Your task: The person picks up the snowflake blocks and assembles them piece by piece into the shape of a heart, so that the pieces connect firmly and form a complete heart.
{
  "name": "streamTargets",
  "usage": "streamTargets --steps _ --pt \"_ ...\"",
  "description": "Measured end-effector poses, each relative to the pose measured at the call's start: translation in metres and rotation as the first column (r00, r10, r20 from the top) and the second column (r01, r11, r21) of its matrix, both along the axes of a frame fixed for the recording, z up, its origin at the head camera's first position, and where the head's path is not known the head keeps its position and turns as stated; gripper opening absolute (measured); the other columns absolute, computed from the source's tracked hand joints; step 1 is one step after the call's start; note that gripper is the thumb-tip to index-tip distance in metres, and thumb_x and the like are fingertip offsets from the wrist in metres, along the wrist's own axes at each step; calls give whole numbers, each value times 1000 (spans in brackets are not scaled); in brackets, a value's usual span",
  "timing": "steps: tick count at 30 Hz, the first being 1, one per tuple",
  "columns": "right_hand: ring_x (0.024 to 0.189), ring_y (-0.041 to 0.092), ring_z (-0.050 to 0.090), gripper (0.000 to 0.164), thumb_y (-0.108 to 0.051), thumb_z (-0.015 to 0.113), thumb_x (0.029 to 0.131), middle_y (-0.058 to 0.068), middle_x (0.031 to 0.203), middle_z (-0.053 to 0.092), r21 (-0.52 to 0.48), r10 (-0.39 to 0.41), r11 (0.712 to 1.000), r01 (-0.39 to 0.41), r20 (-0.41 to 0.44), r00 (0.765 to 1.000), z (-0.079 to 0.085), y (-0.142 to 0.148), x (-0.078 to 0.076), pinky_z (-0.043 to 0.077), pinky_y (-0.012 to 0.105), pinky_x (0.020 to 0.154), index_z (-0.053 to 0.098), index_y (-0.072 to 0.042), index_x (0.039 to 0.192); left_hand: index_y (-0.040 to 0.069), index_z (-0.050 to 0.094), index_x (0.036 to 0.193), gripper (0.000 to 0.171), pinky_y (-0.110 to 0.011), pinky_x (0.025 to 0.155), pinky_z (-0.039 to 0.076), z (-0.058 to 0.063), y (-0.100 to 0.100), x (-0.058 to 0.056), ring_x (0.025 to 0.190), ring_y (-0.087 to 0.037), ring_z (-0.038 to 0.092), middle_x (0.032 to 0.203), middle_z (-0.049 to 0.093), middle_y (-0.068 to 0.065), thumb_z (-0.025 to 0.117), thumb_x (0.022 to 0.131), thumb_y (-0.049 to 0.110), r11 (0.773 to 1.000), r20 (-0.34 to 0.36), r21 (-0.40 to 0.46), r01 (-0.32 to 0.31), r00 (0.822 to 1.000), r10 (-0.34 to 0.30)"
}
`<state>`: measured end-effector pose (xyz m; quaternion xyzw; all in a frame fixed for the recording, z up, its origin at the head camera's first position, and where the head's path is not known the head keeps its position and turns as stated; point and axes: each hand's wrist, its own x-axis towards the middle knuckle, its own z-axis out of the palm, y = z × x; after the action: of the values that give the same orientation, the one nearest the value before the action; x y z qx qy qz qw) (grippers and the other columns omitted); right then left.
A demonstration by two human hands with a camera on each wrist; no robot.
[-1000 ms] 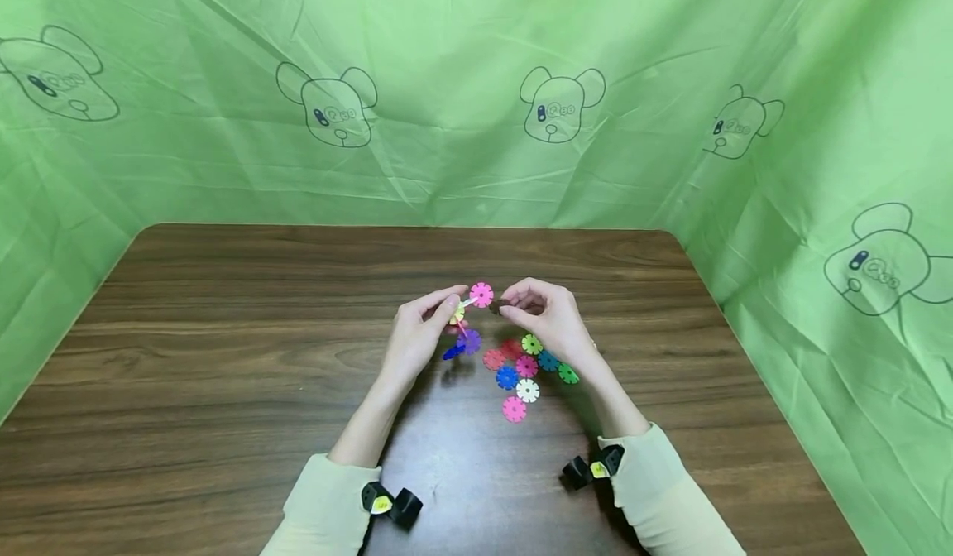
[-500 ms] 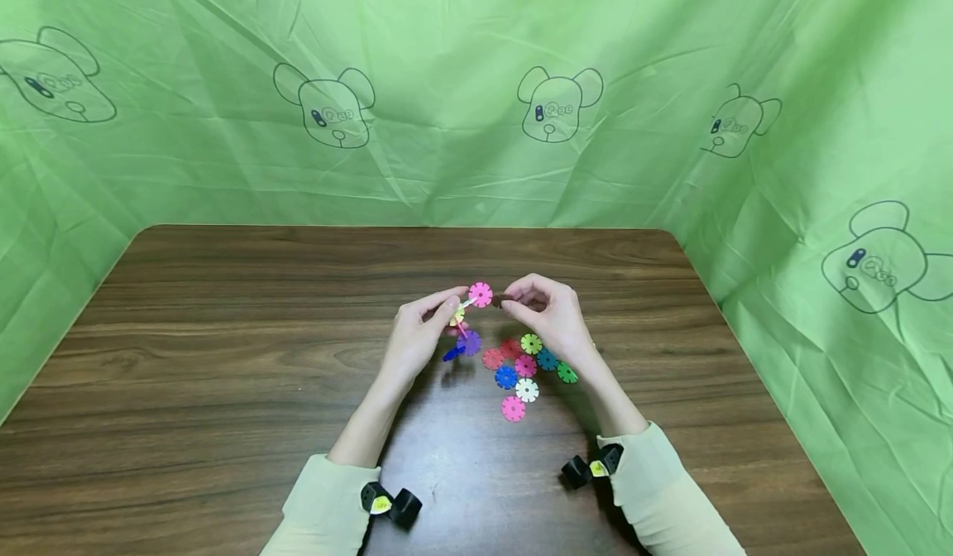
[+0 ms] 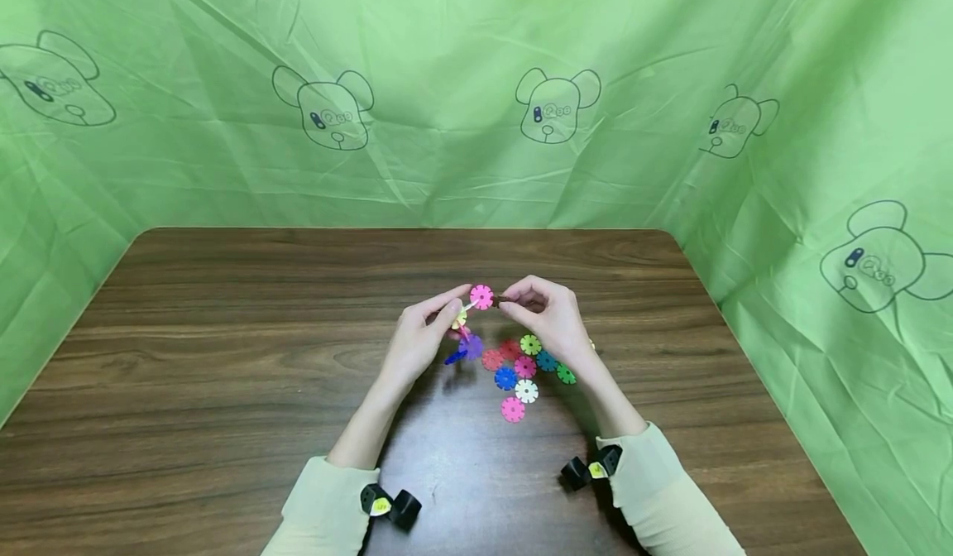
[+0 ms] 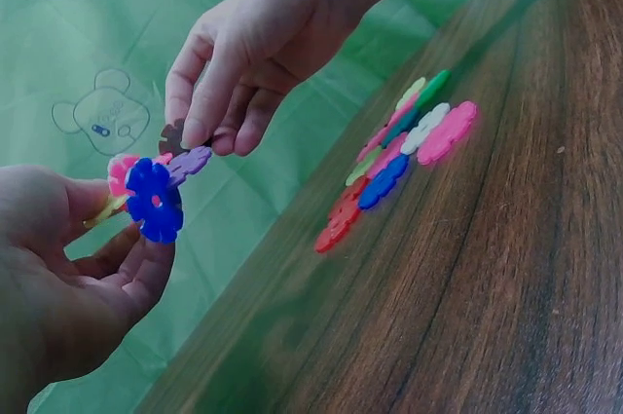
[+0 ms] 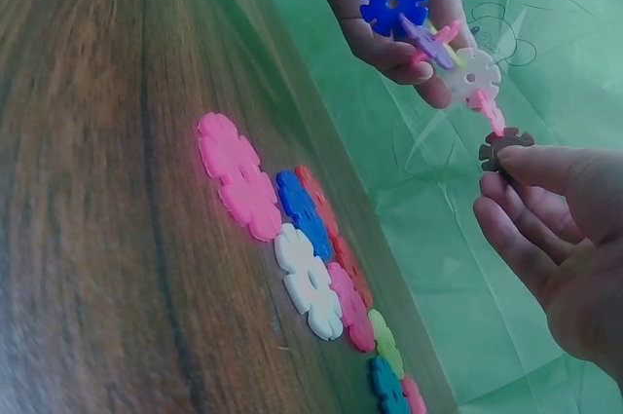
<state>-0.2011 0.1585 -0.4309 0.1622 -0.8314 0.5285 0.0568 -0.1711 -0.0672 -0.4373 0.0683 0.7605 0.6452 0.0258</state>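
Left hand (image 3: pixel 417 341) pinches disc chain (image 5: pixel 482 65) above table (image 3: pixel 260 357); pink end disc (image 3: pixel 481 297) between hands, toward right — right hand (image 3: pixel 553 316) pinching brown disc (image 5: pixel 494 153), rims seemingly touching.

1. Green fabric (image 3: pixel 447 192), creased and draped, spanning the head view from 9 through 12 to 3 o'clock.
2. Outlined bear-like heads (image 3: pixel 558 113) on the fabric, including those at 10, 1, 2 and 3 o'clock.
3. Table (image 3: pixel 223 424): dark brown wood grain, rounded far corners.
4. Pale sheen (image 3: pixel 462 465) on its surface, toward 6 o'clock.
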Motion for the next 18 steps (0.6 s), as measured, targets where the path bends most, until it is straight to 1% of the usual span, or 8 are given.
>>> streamTargets --steps 2,3,6,8,11,14,15,18 --pt "77 14 71 8 -15 81 90 9 88 78 -2 2 1000 -2 -4 1000 0 0 0 62 39 74 75 -11 95 24 65 141 35 -44 103 54 0 -1 0 107 -24 73 139 68 -7 57 107 28 999 -34 -43 30 999 -31" --pt "78 14 72 9 -15 81 90 9 89 78 -2 3 1000 -3 -7 1000 -1 0 0 62 39 75 76 -11 95 25 63 142 36 -45 109 51 0 -1 0 118 -25 70 143 65 -4 56 107 28 997 -53 -62 44 997 -47" --pt "78 16 72 8 -14 81 90 9 89 79 -3 3 1000 -3 -16 1000 -1 1 0 62 39 75 76 -11 95 28 60 145 38 -47 122 39 0 -3 0 141 -22 55 149 60 1 55 108 30 992 -94 -104 72 992 -82" --pt "77 16 72 7 -13 81 90 9 88 79 -4 1 1000 -1 -23 1000 0 0 1 62 39 74 76 -11 94 26 60 146 39 -49 121 39 0 -3 1 139 -23 57 148 61 -1 56 107 31 990 -111 -111 86 989 -98" --pt "77 12 72 7 -12 81 89 9 88 79 -2 1 1000 -1 -36 999 1 0 2 62 35 74 76 -11 94 24 59 146 41 -46 110 47 0 -4 1 115 -22 66 125 72 -9 59 106 31 987 -122 -129 96 986 -112" --pt "78 9 72 7 -10 81 89 10 90 79 -11 18 1000 -19 -60 998 1 -1 2 62 32 75 76 -10 94 24 61 145 41 -41 97 50 0 -4 2 94 -20 59 104 69 -9 60 105 31 984 -129 -157 88 986 -109" --pt "79 8 72 6 -10 80 89 10 91 78 -16 26 999 -28 -70 997 1 -2 3 62 31 75 77 -9 94 23 61 144 40 -40 95 50 0 -4 2 92 -19 58 102 69 -9 61 104 30 982 -139 -168 84 984 -108" --pt "80 7 71 5 -8 80 88 10 92 77 -30 50 998 -53 -100 994 0 -3 3 62 28 75 79 -7 93 20 63 142 39 -41 97 52 -1 -3 2 96 -17 60 114 74 -7 63 103 27 981 -172 -180 76 979 -107"
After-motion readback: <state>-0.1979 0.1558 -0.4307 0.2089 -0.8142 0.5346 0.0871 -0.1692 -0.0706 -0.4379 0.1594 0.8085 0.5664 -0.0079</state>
